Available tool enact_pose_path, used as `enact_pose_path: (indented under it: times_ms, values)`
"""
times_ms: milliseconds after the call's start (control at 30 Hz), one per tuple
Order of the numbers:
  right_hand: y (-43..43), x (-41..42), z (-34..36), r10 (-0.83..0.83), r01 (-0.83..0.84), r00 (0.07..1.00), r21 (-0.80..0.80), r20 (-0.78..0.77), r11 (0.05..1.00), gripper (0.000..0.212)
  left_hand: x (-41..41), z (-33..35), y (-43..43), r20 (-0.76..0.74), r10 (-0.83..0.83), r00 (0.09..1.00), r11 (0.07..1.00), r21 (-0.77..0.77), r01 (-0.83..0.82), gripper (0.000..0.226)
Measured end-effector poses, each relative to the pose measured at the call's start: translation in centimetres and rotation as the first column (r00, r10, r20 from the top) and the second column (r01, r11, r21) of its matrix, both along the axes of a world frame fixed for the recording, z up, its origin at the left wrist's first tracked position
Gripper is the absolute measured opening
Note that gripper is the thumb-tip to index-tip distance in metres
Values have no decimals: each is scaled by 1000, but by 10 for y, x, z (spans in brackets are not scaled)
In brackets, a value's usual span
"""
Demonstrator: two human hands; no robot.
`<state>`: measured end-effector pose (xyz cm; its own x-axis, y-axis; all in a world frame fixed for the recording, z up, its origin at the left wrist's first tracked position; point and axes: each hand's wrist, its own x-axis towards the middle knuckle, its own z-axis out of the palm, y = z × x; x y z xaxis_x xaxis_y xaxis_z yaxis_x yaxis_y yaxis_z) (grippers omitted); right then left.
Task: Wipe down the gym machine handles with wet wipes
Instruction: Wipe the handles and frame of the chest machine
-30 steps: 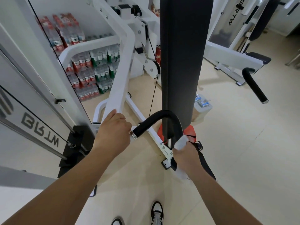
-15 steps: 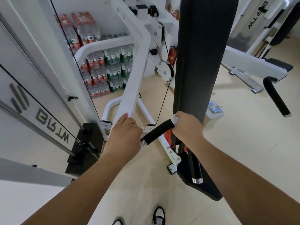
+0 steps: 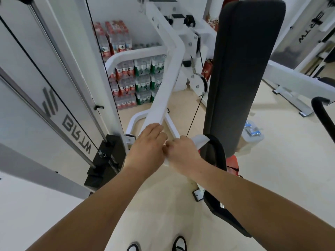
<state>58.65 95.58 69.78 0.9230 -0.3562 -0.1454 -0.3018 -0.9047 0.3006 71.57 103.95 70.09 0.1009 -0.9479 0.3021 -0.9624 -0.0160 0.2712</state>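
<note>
Pale beige smooth floor (image 3: 272,178) across the lower and right frame. Stacked shrink-wrapped packs of bottled water (image 3: 134,82) against a white wall (image 3: 141,33), upper centre. Red fire extinguisher (image 3: 206,68) just right of them. White-framed gym machine (image 3: 297,84) at upper right. Even, bright light.

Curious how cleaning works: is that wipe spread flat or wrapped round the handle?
Wrapped, it seems: the right hand grips the wet wipe round the black handle, white ends sticking out; left hand holds the white bar.
</note>
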Motion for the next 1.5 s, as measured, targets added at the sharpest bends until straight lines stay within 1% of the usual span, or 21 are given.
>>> enact_pose_path:
  times_ms: [67, 167, 200, 267, 333, 433, 533, 633, 733, 767, 900, 967, 1000, 1067, 1100, 1133, 1200, 1233, 1300, 1367, 1500]
  values:
    - [-12, -7, 11, -2, 3, 999, 29, -54, 1000, 13, 2, 1, 2, -8, 26, 1000, 999, 33, -26, 29]
    - [-46, -36, 32, -262, 263, 965, 96, -24, 960, 8, 0, 5, 3, -20, 38, 999, 996, 85, -36, 27]
    - [-55, -47, 37, -404, 394, 914, 169, 31, 903, 9, -1, 7, 4, -21, 45, 999, 994, 98, -43, 26]
    - [-62, -67, 36, -701, 603, 703, 424, 119, 676, 6, -2, 10, 4, -17, 56, 998, 992, 117, -53, 26]
    - [-56, -77, 28, -872, 635, 470, 635, 134, 440, 22, -3, 12, 3, 3, 60, 998, 990, 126, -60, 26]
    - [-37, -88, 12, -948, 571, 278, 767, 153, 292, 26, -4, 13, 3, 10, 63, 998, 990, 128, -64, 25]
    - [-7, -108, -6, -997, 522, 71, 850, 32, 65, 25, -5, 14, 4, 17, 68, 998, 989, 128, -69, 24]
    - [33, -126, -26, -999, 548, -53, 836, 8, -22, 29, -4, 13, 2, 22, 61, 998, 992, 107, -63, 23]
    - [68, -136, -35, -990, 613, -137, 785, -11, -94, 19, -4, 11, 1, 39, 52, 998, 995, 78, -55, 21]
    - [77, -136, -36, -992, 642, -124, 765, 31, -56, 20, -3, 10, 1, 42, 48, 998, 996, 75, -51, 21]
    - [70, -120, -26, -892, 622, 150, 660, 426, 420, 68, -2, 7, -2, 27, 49, 998, 994, 101, -52, 23]
    - [48, -95, -10, -770, 506, 254, 598, 586, 622, 59, -1, 7, -2, 16, 60, 998, 992, 114, -61, 23]
    - [36, -78, -1, -748, 447, 220, 617, 626, 648, 49, -2, 7, -1, 10, 61, 998, 992, 113, -61, 23]
    - [21, -42, 13, -782, 326, 103, 722, 614, 610, 46, -3, 9, -1, 6, 58, 998, 993, 98, -59, 21]
    - [17, -25, 15, -791, 272, 132, 746, 597, 608, 51, -3, 11, 0, 2, 58, 998, 994, 93, -58, 20]
    - [17, -14, 14, -754, 253, 270, 711, 599, 656, 58, -3, 13, 1, -11, 56, 998, 995, 87, -55, 19]
    - [16, -11, 3, -527, 241, 645, 507, 554, 828, 65, -2, 16, 2, -34, 46, 998, 997, 71, -43, 14]
    - [14, -19, 1, -409, 198, 757, 418, 509, 887, 61, -1, 17, 3, -33, 35, 999, 997, 68, -32, 13]
    - [3, -42, 11, -297, 84, 843, 435, 448, 897, 55, -1, 17, 3, -44, 25, 999, 998, 64, -22, 18]
    - [-9, -63, 25, -273, 48, 890, 520, 365, 853, 65, 0, 16, 2, -76, 39, 996, 999, 39, -36, 23]
    - [-21, -78, 32, 9, -69, 982, 313, 190, 947, 75, -2, 13, 2, -64, 43, 997, 999, -12, -43, 22]
